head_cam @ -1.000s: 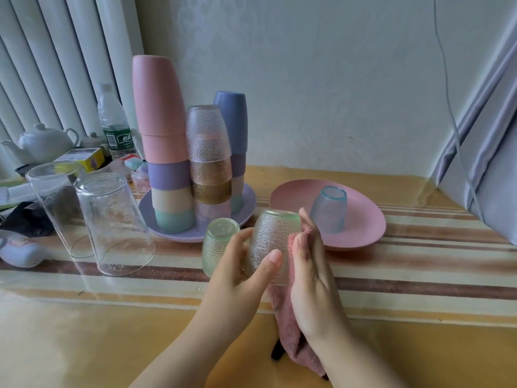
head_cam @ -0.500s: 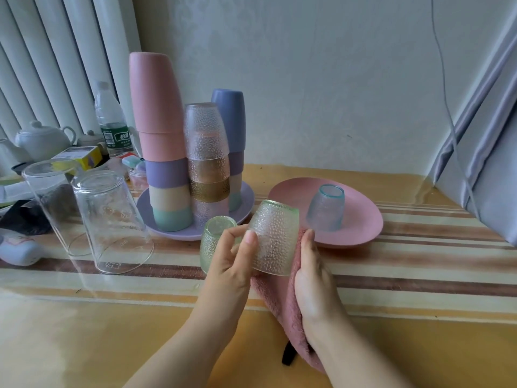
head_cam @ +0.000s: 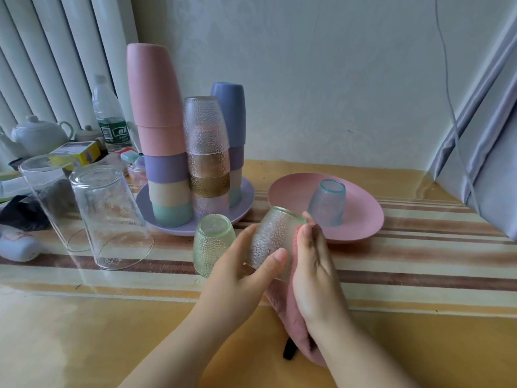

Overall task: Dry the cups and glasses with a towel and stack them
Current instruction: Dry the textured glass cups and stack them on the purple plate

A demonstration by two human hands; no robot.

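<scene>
Left hand (head_cam: 237, 278) curls round a dimpled green-rimmed glass (head_cam: 272, 240), thumb across its pebbled side, tilting it above the table (head_cam: 84, 331). Right hand (head_cam: 316, 275) presses a fuzzy pink towel (head_cam: 291, 312) flat against the glass, fingers straight and together. Just left, a second pebbled green glass (head_cam: 212, 242) stands upside down on the striped cloth. Behind it, a lilac plate (head_cam: 246, 200) carries three upturned stacks: smooth pastel cups (head_cam: 159, 130), textured glasses (head_cam: 205, 147), more cups (head_cam: 230, 116) at the back. A small blue pebbled glass (head_cam: 327, 203) sits inverted on the round pink plate (head_cam: 363, 217). Two tall clear tumblers (head_cam: 109, 217) stand inverted at far left.
</scene>
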